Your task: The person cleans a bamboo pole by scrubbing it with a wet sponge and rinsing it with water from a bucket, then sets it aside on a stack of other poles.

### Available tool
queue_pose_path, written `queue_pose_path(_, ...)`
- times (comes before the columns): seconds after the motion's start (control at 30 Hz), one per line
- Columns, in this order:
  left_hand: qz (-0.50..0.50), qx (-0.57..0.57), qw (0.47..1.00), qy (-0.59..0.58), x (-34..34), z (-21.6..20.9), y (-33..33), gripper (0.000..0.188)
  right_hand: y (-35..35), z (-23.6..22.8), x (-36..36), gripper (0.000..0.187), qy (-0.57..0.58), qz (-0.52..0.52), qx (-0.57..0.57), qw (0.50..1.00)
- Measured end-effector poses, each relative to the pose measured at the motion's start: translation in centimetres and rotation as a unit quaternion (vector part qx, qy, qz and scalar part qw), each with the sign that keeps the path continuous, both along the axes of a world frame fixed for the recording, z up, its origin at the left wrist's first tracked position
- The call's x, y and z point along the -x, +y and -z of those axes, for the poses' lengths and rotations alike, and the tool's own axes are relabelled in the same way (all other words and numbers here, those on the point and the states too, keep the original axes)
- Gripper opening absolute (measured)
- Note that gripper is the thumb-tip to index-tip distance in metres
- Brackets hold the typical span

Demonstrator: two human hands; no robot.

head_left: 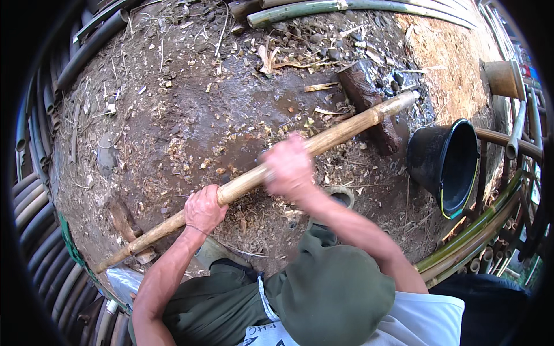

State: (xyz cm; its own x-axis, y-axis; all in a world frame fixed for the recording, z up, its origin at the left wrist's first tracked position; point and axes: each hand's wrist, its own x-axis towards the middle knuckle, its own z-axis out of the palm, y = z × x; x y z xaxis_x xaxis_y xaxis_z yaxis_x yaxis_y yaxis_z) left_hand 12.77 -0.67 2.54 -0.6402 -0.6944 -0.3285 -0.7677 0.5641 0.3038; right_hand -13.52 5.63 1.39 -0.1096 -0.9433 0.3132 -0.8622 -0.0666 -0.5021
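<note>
A long yellow-brown bamboo pole point(343, 131) lies slantwise before me, from the near left up to the far right. My left hand point(205, 209) is wrapped round its middle, with a thin band at the wrist. Farther along, my right hand point(292, 167) closes over the same pole, its fingers smeared by motion. Whether anything else is in that palm is hidden. Near its far end the pole rests across a dark wet wood block point(363, 86). Its lower left part crosses a short piece of wood point(124, 222).
A black bucket point(424, 153) lies tilted on the right, its mouth facing right. Behind it is a brownish pot-like container point(502, 79). Bamboo poles point(300, 12) border the far edge, with stacks at both sides. Wood chips litter the damp soil between my boots point(340, 197) and beyond.
</note>
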Motion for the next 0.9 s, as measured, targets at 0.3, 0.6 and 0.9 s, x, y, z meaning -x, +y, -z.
queue_pose_path(0.3, 0.006, -0.017, 1.000, -0.007, -0.2, 0.1, -0.1, 0.049, 2.4, 1.8, 17.4, 0.017, 0.145, 0.063, 0.010, 0.987)
queue_pose_path(0.6, 0.017, -0.164, 0.979, -0.121, 2.4, -1.9, -3.2, 0.035, -0.1, 0.1, -2.9, 0.019, 0.002, -0.011, -0.021, 1.000)
queue_pose_path(0.9, -0.180, -0.720, 0.667, -0.063, 2.1, 1.4, -8.7, 0.032, 2.7, 0.2, 23.5, 0.011, 0.158, 0.167, -0.003, 0.973)
